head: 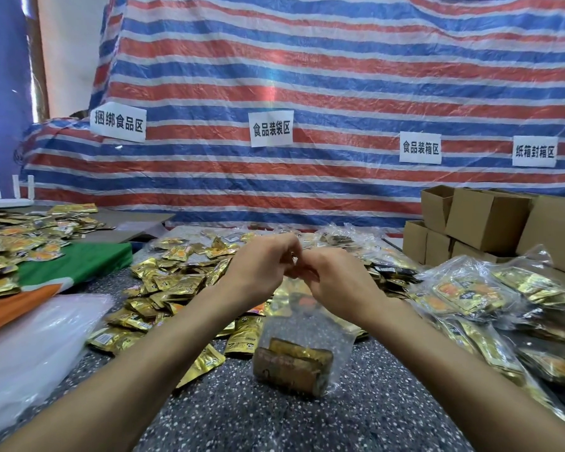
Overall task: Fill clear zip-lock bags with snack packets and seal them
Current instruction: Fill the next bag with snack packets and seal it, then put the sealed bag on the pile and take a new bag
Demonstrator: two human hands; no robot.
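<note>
Behind everything hangs a red, white and blue striped tarpaulin (340, 76), and below it a dark speckled table (242, 419) carries all our work. Plain brown cardboard boxes (490, 220) stand stacked at the far right. Loose gold foil snack packets (173, 282) lie heaped across the middle and left of the table. A pile of filled clear plastic bags (463, 288) slumps at the right, and a soft stack of empty clear bags (36, 347) lies at the near left.

The clear zip-lock bag (307, 327) we are working on hangs upright between our forearms. We cannot tell whether its bottom touches the table. A small bundle of gold packets (292, 363) sits low inside it. Our left hand (261, 265) and right hand (333, 278) meet at its top edge, fingers curled and pinching the mouth from either side.

We judge the film thin, limp and slippery. What little weight there is sits at the bottom, so the bag would sag and swing if taken by one corner. The packets look light and crinkly, not fragile. The best hold, we think, is the stiffer zip strip along the mouth, with a thumb and forefinger on opposite faces so the two sides can be pressed together; our fingers hide the strip itself
</note>
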